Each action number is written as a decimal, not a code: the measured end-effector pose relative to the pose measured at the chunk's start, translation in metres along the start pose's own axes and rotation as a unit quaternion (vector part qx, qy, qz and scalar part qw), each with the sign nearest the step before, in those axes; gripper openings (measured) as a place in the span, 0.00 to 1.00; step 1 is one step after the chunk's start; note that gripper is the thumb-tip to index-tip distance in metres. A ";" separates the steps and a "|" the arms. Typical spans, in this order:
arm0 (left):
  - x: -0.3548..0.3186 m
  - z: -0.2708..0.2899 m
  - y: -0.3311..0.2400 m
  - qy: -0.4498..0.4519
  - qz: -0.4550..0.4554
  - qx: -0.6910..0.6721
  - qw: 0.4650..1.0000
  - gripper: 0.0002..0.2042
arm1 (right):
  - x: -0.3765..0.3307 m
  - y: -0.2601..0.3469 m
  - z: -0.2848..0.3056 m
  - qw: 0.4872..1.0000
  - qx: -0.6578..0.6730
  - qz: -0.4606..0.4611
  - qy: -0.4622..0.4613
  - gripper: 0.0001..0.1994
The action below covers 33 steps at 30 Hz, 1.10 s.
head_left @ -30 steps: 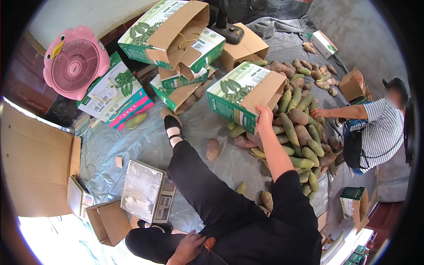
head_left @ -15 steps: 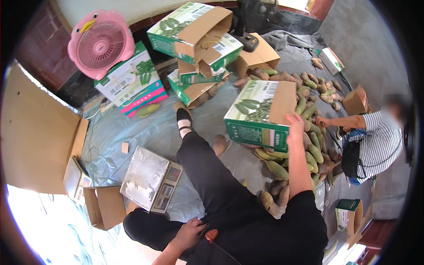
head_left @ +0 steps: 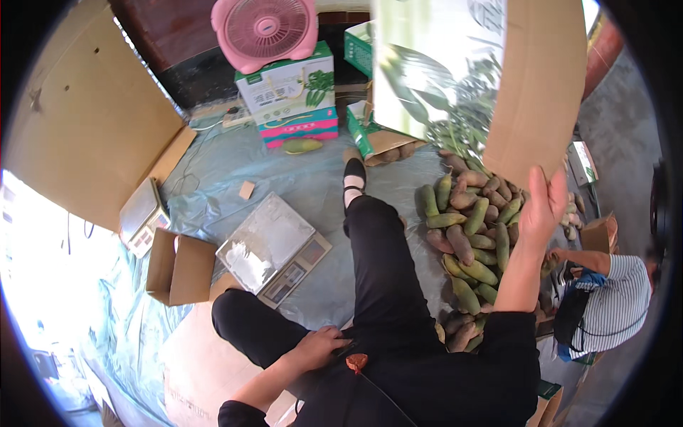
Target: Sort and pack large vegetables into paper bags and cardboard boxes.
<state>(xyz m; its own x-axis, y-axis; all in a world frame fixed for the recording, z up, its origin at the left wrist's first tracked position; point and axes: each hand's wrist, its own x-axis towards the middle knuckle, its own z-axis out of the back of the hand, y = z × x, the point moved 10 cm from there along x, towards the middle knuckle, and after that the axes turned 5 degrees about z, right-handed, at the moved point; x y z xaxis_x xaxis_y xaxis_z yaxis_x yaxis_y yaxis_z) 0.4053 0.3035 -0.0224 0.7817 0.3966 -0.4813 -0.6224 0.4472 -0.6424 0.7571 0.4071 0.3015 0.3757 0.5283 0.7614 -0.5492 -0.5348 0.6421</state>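
Under the near carton's lower edge: the person's right hand (head_left: 543, 206), fingers pointing upward, closed on the cardboard with little gap; its far side is hidden from me.
Near carton: held up by that hand (head_left: 434, 71), close before the person's head, tilted, hiding part of the vegetable pile and the wall beyond.
Carton print: long green vegetables and leafy tops on white, with dark lettering partly cut off by the upper edge of view.
Carton flap: plain brown cardboard (head_left: 537, 92), flat and matt beside the glossy printed panel.
Left hand: resting on the lap (head_left: 324, 347), fingers loosely curled; I cannot tell whether it holds anything.
Pendant: reddish-brown, lumpy (head_left: 357, 363), on a dark cord just beside the left hand.
Vegetable pile: smooth, elongated, green and earthy red-brown pieces (head_left: 459, 245), heaped below the near carton.
Scale: worn, whitish metal plate (head_left: 267, 235) with a keypad, on wrinkled, shiny plastic sheeting (head_left: 228, 160).
Pink fan: round grille (head_left: 267, 28), standing on a printed carton (head_left: 288, 92).
Co-worker: striped sleeve (head_left: 626, 269), arm reaching to the pile's right side.
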 end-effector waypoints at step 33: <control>0.002 0.015 0.001 -0.042 0.043 -0.059 0.996 0.26 | -0.157 -0.040 -0.346 0.886 -0.001 0.143 0.440 0.07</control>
<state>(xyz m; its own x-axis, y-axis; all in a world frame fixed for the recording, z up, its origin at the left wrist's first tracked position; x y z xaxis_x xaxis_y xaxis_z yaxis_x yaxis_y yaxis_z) 0.4058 0.3166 -0.0145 0.7172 0.4962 -0.4892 -0.6735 0.3136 -0.6693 0.4617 0.5741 0.1251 -0.5071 0.6811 0.5282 -0.5292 -0.7297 0.4330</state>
